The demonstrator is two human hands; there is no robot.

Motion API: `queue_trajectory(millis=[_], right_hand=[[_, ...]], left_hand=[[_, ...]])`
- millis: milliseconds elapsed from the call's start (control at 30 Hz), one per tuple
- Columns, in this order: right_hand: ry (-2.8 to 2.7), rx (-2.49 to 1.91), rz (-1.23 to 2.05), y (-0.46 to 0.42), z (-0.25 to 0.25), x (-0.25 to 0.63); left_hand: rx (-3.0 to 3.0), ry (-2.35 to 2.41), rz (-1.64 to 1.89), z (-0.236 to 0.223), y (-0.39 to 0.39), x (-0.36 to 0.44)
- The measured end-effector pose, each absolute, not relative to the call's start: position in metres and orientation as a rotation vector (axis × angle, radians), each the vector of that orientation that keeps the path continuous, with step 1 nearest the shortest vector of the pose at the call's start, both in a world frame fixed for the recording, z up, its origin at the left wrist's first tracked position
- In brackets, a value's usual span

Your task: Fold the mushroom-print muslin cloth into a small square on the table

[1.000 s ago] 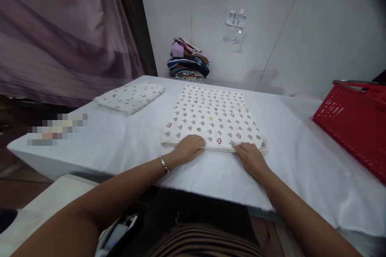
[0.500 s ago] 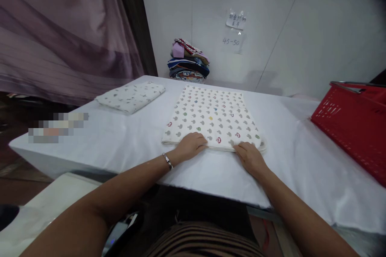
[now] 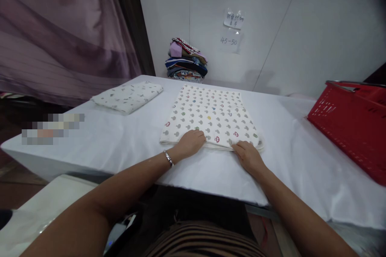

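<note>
A white cloth printed with small mushrooms [image 3: 208,116] lies folded flat in front of me, its front edge showing more than one layer. My left hand [image 3: 191,143] is closed on that front edge left of its middle, with the fingertips on top. Farther right along the same edge, my right hand [image 3: 247,156] pinches the cloth; the thumbs of both hands are mostly hidden. Between the hands the upper layer stands slightly off the lower one. A silver bracelet [image 3: 168,158] is on my left wrist.
A second folded white cloth [image 3: 128,97] lies at the back left of the white-covered table [image 3: 102,144]. Folded fabrics are stacked [image 3: 187,62] against the wall. A red basket [image 3: 352,124] stands on the right. Paper signs [image 3: 230,41] hang on the wall.
My left hand has moved slightly along the front edge, and the upper layer there is raised a little. The right hand keeps its hold. The view has shifted slightly.
</note>
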State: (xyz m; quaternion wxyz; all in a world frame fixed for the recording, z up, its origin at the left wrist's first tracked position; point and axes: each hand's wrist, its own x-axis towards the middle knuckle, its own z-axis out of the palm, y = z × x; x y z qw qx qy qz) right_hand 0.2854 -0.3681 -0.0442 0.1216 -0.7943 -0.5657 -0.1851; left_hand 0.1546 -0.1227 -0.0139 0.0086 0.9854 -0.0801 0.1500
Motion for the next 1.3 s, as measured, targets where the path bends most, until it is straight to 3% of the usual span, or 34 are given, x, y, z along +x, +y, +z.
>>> queue_trajectory(millis=[933, 1300], right_hand=[[-1.641, -2.342, -0.541, -0.368, -0.042, 0.284], [-1.627, -2.351, -0.525, -0.368, -0.042, 0.284]], left_hand=[[3.210, -0.352, 0.471, -0.020, -0.125, 0.151], [3.012, -0.341, 0.387, -0.023, -0.126, 0.148]])
